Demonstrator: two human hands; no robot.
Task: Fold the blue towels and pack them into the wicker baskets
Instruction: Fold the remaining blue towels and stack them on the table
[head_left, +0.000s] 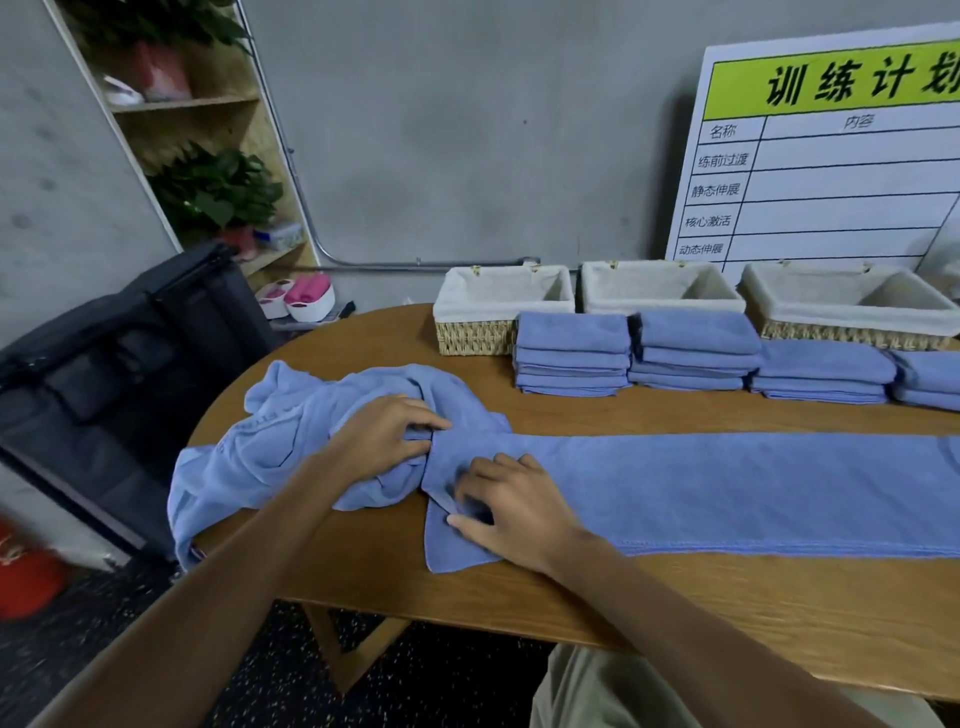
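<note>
A long blue towel (727, 488) lies folded lengthwise across the wooden table (675, 597), running off to the right. My left hand (389, 436) pinches its far left corner, next to a crumpled heap of blue towels (291, 431) that hangs over the table's left end. My right hand (514, 509) grips the towel's near left corner, fingers curled into the cloth. Behind stand several stacks of folded blue towels (571, 358) in a row. Three wicker baskets with white liners stand along the wall: left (472, 338), middle (660, 301), right (852, 332). Nothing shows inside them.
A white schedule board (831, 156) leans on the wall behind the baskets. A dark bag (119, 364) sits left of the table, below a wooden shelf with potted plants (218, 192). Something red (26, 577) lies on the floor at far left.
</note>
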